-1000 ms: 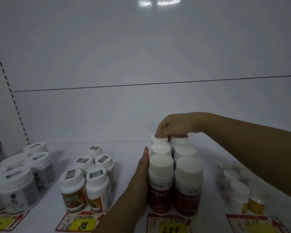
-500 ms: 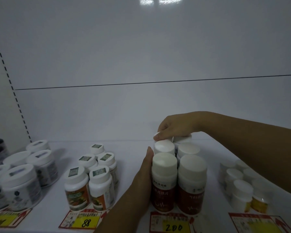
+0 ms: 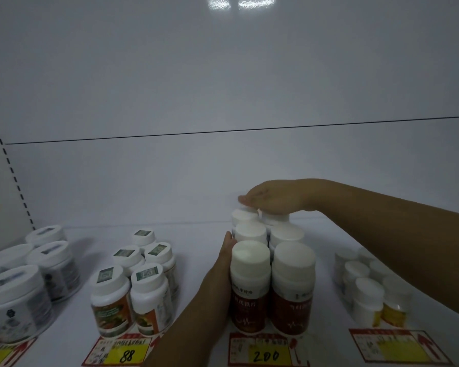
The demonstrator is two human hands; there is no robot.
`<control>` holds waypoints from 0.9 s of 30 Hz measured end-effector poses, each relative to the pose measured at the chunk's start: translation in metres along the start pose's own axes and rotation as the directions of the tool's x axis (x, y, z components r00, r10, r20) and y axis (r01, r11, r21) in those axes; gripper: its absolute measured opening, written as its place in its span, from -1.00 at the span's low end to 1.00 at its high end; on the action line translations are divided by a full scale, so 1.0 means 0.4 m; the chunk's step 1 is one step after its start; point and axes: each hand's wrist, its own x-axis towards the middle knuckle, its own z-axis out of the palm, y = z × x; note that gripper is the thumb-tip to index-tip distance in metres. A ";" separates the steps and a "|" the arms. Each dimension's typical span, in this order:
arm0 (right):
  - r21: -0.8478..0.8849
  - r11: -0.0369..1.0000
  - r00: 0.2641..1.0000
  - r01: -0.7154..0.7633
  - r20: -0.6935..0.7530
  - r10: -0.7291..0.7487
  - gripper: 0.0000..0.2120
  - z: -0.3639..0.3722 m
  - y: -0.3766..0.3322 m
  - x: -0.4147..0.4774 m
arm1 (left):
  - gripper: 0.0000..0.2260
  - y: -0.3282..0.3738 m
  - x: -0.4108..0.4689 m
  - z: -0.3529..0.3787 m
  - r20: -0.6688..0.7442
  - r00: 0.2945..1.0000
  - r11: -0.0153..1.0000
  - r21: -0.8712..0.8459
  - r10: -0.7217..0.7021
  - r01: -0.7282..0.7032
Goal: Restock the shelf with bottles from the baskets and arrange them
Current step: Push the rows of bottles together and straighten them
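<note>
Red-labelled bottles (image 3: 272, 274) standing upright in two rows on the white shelf (image 3: 196, 234), above the price tag marked 200 (image 3: 265, 352). Left hand (image 3: 220, 282) pressed flat against the left side of that cluster, grip apart, clamping nothing. Right hand (image 3: 273, 198) laid flat, fingers straight, on the rearmost caps. Left of the cluster, orange-labelled bottles (image 3: 133, 287); right of it, small yellow-labelled bottles (image 3: 371, 287)
</note>
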 end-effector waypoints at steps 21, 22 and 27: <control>0.373 0.916 0.984 -0.148 -0.035 0.174 -0.46 0.021 0.065 -0.074 | -0.54 0.048 -0.034 0.031 0.172 0.985 0.996 -0.074 -0.032 0.045; 0.382 0.913 0.985 -0.145 -0.032 0.170 -0.44 0.021 0.067 -0.075 | -0.53 0.047 -0.035 0.030 0.163 0.986 0.996 -0.080 -0.028 0.041; 0.291 0.953 0.989 -0.081 -0.098 0.114 -0.37 0.026 0.064 -0.091 | -0.50 0.050 -0.037 0.036 0.101 0.995 0.999 -0.033 -0.023 0.026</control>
